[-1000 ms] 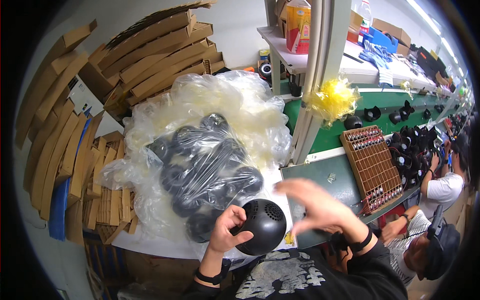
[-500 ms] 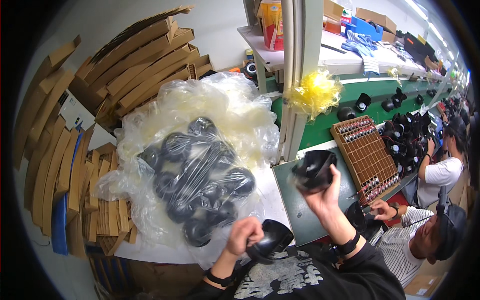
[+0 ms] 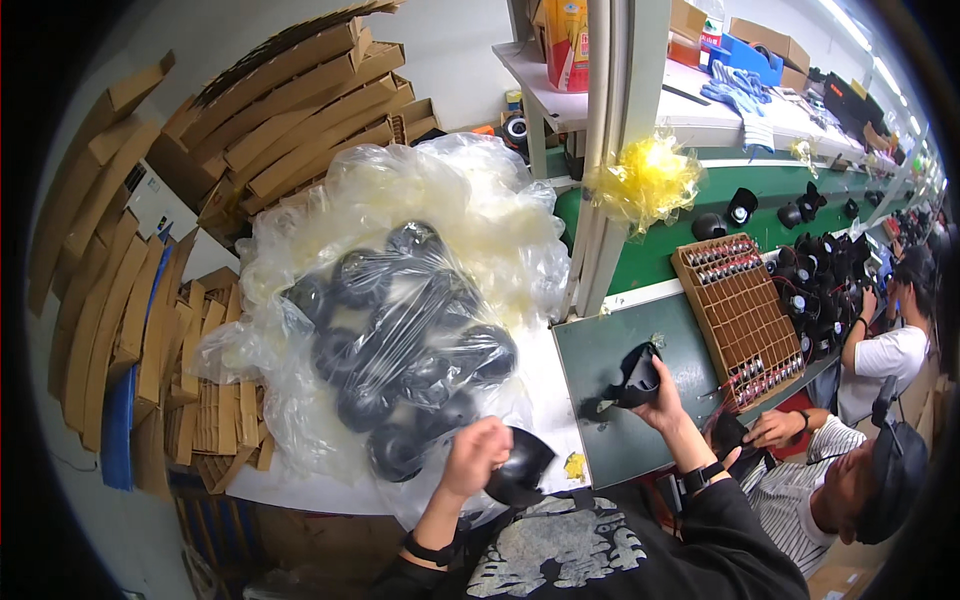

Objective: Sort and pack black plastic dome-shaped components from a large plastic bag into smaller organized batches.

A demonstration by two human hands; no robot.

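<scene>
My left hand grips a black curved shell close to my chest, at the near edge of a big clear plastic bag full of several black round shells. My right hand is stretched out over the dark green mat and holds another black shell part down near the mat's surface. A dark band sits on each wrist.
A wooden slotted tray with small parts lies right of the mat. Behind it runs a green conveyor belt with black parts. Flattened cardboard is stacked at left and back. A seated co-worker works at my right.
One second ago both hands were together on one round black piece. It has come apart: my right hand carried one part out to the mat, while my left kept the other near my body.
</scene>
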